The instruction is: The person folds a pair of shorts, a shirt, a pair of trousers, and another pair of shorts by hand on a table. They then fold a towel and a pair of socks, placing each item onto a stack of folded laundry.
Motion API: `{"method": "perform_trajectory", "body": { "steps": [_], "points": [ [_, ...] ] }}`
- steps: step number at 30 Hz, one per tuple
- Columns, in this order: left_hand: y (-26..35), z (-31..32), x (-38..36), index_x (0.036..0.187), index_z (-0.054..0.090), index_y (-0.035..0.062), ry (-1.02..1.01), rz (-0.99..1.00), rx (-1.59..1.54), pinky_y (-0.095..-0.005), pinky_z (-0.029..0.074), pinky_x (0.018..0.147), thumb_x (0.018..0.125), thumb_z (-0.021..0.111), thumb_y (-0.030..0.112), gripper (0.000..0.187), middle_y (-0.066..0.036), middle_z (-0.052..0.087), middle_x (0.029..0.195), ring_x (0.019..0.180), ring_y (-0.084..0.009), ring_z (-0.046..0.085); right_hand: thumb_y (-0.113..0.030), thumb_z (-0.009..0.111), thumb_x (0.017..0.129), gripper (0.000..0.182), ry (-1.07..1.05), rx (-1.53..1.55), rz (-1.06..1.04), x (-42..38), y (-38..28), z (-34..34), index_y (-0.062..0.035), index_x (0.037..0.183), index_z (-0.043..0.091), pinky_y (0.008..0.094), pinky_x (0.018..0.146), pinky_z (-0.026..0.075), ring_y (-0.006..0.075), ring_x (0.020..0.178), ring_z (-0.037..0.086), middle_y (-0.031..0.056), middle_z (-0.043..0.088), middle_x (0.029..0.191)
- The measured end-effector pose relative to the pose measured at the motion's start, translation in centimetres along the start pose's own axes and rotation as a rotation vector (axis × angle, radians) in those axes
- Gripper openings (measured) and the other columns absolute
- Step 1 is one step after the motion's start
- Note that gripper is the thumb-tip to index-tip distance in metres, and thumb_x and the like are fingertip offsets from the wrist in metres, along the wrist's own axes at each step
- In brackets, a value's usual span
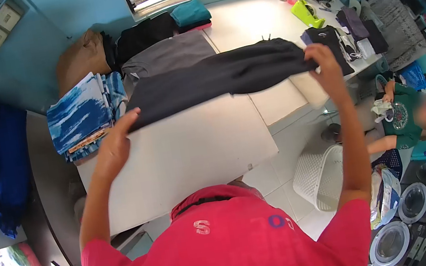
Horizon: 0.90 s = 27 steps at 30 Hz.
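In the head view, the two hands were wide apart, one at each end of a long black cloth [204, 80]. The cloth was stretched from side to side over the back part of the white worktop [188, 153]. The left hand [116, 145] was at the left end with a finger on the cloth's edge, but how tight it gripped could not be told. The right hand [324, 63] pinched the right end with its thumb and fingers bent around it. Just behind the black cloth lay a flat gray cloth [170, 53]. A pile of blue and white cloths [78, 112] sat near the left hand. Farther back were a brown cloth [83, 59], a black pile [145, 37] and a small teal cloth [190, 12]. Past the right hand lay some dark folded clothes [328, 42], with a bright green thing [306, 13] behind them. A white basket [319, 178] full of holes stood on the floor [280, 169]. To the right, a person in a green shirt [404, 116] held a pale cloth [381, 106], near washers [389, 245] with round doors.
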State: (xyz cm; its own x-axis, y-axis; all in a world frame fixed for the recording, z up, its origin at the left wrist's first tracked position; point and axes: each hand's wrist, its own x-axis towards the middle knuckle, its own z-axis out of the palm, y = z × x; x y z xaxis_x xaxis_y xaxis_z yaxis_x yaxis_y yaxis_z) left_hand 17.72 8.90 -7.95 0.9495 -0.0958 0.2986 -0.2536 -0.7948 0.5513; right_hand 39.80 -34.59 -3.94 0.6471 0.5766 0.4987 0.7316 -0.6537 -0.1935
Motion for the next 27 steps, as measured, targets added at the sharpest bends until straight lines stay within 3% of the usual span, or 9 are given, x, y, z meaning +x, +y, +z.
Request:
{"method": "perform_trajectory", "body": {
  "steps": [2,4,7,8,11,13,18,21,27],
  "points": [
    [0.0,3.3,-2.1,0.121,0.045,0.0046,-0.148,-0.093,-0.049,-0.0360,0.028,0.102,0.076,0.037,-0.009,0.048,-0.015,0.048,0.123,0.118,-0.0280,0.042,0.009,0.059,0.055,0.034,0.042,-0.081,0.009,-3.4,-0.1,3.9,-0.0079,0.084,0.054,0.0336,0.076,0.045,0.0266,0.091,0.053,0.0073,0.053,0.099],
    [-2.8,9.3,-5.4,0.125,0.042,0.0058,-0.243,-0.060,-0.076,-0.0362,0.022,0.105,0.076,0.036,-0.005,0.050,-0.014,0.045,0.126,0.123,-0.0258,0.036,0.004,0.056,0.066,0.025,0.057,-0.125,0.048,-7.7,1.0,9.0,-0.0084,0.088,0.056,0.0344,0.075,0.045,0.0274,0.090,0.055,0.0099,0.055,0.100],
    [-5.4,18.3,-10.6,0.126,0.039,0.0059,-0.380,-0.102,0.131,-0.0435,0.020,0.104,0.071,0.043,-0.006,0.057,-0.014,0.032,0.135,0.128,-0.0273,0.027,-0.001,0.050,0.074,0.023,-0.177,0.011,0.307,-15.2,2.6,16.6,-0.0067,0.096,0.053,0.0381,0.083,0.042,0.0320,0.103,0.048,0.0165,0.048,0.116],
    [-5.5,20.3,-12.0,0.127,0.038,0.0060,-0.418,-0.139,0.210,-0.0466,0.020,0.103,0.069,0.045,-0.006,0.059,-0.014,0.027,0.138,0.130,-0.0286,0.023,0.001,0.050,0.074,0.023,-0.220,0.019,0.205,-17.2,2.9,17.7,-0.0066,0.095,0.054,0.0395,0.087,0.040,0.0339,0.106,0.047,0.0186,0.046,0.120],
    [-2.0,19.6,-11.0,0.125,0.039,0.0064,-0.320,-0.254,0.094,-0.0487,0.016,0.103,0.068,0.052,0.000,0.059,-0.014,0.022,0.140,0.131,-0.0306,0.017,0.005,0.046,0.072,0.025,-0.239,0.077,0.344,-17.7,1.6,17.2,-0.0059,0.093,0.055,0.0398,0.091,0.037,0.0337,0.110,0.044,0.0189,0.045,0.120],
    [-1.3,19.0,-10.2,0.123,0.040,0.0067,-0.228,-0.323,0.121,-0.0470,0.015,0.104,0.071,0.054,0.004,0.054,-0.014,0.023,0.139,0.131,-0.0300,0.019,0.006,0.045,0.069,0.028,-0.066,-0.007,0.515,-16.6,0.8,16.8,-0.0051,0.092,0.055,0.0395,0.093,0.034,0.0329,0.112,0.042,0.0181,0.046,0.119],
    [-4.0,20.3,-5.9,0.123,0.041,0.0070,-0.167,-0.288,0.146,-0.0446,0.017,0.104,0.075,0.054,0.008,0.049,-0.013,0.026,0.139,0.130,-0.0282,0.022,0.001,0.049,0.071,0.027,0.032,0.248,0.508,-12.1,-2.0,18.6,-0.0053,0.096,0.055,0.0403,0.093,0.033,0.0311,0.113,0.041,0.0150,0.045,0.121],
    [-5.2,21.6,-2.6,0.124,0.040,0.0071,-0.171,-0.260,0.151,-0.0432,0.017,0.104,0.078,0.054,0.012,0.049,-0.012,0.025,0.139,0.129,-0.0273,0.022,-0.015,0.053,0.082,0.033,-0.111,0.110,0.469,-9.9,-3.3,21.3,-0.0101,0.114,0.050,0.0419,0.096,0.029,0.0290,0.121,0.034,0.0106,0.036,0.132],
    [-7.7,22.9,-3.6,0.129,0.037,0.0086,-0.152,-0.333,0.297,-0.0452,0.017,0.103,0.078,0.056,0.026,0.057,-0.013,0.022,0.141,0.129,-0.0302,0.020,-0.025,0.054,0.080,0.054,-0.356,-0.289,0.422,-12.3,-0.7,24.8,-0.0135,0.130,0.037,0.0443,0.103,0.017,0.0257,0.131,0.019,0.0092,0.021,0.142]
  ]
}}
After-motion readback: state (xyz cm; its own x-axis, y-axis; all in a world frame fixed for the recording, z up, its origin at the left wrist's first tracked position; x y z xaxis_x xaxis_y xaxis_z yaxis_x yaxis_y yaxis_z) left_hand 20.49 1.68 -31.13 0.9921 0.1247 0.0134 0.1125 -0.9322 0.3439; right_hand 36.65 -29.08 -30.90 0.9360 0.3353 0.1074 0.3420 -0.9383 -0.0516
